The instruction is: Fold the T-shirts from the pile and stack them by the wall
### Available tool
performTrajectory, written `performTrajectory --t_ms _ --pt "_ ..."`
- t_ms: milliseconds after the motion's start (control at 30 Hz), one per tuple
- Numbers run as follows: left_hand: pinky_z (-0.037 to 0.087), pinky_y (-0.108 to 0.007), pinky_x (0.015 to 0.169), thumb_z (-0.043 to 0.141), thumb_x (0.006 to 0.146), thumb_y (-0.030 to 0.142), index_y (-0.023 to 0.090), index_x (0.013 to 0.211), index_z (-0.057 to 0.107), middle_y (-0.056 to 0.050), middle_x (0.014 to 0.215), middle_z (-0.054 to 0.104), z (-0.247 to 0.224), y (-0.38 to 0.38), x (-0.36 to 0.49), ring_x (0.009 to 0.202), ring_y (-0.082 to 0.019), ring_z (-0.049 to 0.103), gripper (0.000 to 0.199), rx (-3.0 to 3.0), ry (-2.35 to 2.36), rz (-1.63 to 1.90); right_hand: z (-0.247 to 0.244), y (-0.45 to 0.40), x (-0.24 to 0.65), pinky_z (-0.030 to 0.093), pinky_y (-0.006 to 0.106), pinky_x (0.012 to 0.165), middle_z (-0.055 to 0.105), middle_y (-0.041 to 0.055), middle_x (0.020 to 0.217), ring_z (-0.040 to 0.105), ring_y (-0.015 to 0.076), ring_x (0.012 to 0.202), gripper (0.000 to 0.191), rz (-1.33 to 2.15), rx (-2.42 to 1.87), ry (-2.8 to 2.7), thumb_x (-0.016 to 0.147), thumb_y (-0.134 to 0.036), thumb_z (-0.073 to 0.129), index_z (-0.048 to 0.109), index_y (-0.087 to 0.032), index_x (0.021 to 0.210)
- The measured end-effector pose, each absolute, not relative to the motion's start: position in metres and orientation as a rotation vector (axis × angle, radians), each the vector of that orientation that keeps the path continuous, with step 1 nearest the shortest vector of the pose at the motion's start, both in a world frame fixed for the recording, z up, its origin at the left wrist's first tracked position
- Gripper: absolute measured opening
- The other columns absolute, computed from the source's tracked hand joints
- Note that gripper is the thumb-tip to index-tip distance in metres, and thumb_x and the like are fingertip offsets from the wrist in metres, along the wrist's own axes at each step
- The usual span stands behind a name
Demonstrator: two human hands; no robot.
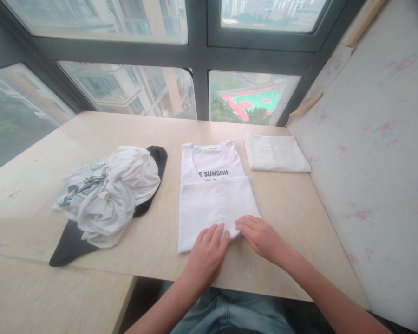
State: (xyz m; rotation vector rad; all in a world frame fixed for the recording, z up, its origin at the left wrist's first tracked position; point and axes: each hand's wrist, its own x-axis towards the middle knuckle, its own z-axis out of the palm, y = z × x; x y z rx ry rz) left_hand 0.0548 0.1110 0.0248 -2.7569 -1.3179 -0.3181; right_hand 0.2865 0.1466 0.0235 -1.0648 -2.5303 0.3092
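Observation:
A white sleeveless shirt lies folded in front of me, its neckline away from me and dark lettering showing inside the neck opening. My left hand rests on its near edge, fingers stretched over the fabric and thumb slightly apart. At the near right corner, my right hand is closed on the shirt's edge, its fingertips on top and the thumb low at the hem. Between the two hands the edge looks a little raised. The fabric beneath my palms is hidden.
A crumpled white garment with a grey-green print lies on a black cloth to the left. Back right is a folded white cloth near the floral wall. Windows border the pale tabletop.

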Motion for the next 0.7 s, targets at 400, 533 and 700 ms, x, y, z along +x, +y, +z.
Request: performTrajectory --t_ms 400,533,700 --pt "0.03 -0.048 0.118 0.055 0.091 0.046 0.003 0.147 0.04 -0.022 0.154 0.041 0.02 0.121 0.063 0.145 -0.035 0.036 0.072 -2.874 -1.335 -0.255 0.035 0.195 0.24 0.041 0.042 0.112 0.054 0.0178 0.142 0.049 0.0249 0.134 0.038 0.294 -1.189 -2.642 0.098 -0.017 0.04 0.059 -0.009 0.131" --pt "0.022 -0.049 0.121 0.045 0.091 0.065 0.003 0.153 0.03 -0.022 0.16 0.029 0.01 0.111 0.063 0.151 -0.035 0.023 0.089 -2.843 -1.394 -0.204 0.022 0.231 0.212 0.026 0.049 0.121 0.041 0.0204 0.154 0.033 0.0278 0.147 0.051 0.239 -1.33 -2.653 0.098 -0.027 0.046 0.046 -0.007 0.145" --pt "0.019 -0.051 0.122 0.039 0.091 0.069 0.003 0.155 0.026 -0.022 0.163 0.022 0.005 0.101 0.071 0.152 -0.035 0.017 0.093 -2.804 -1.467 -0.234 0.011 0.246 0.199 0.017 0.053 0.124 0.037 0.018 0.156 0.026 0.028 0.15 0.055 0.18 -1.46 -2.572 0.1 -0.033 0.045 0.04 -0.011 0.15"
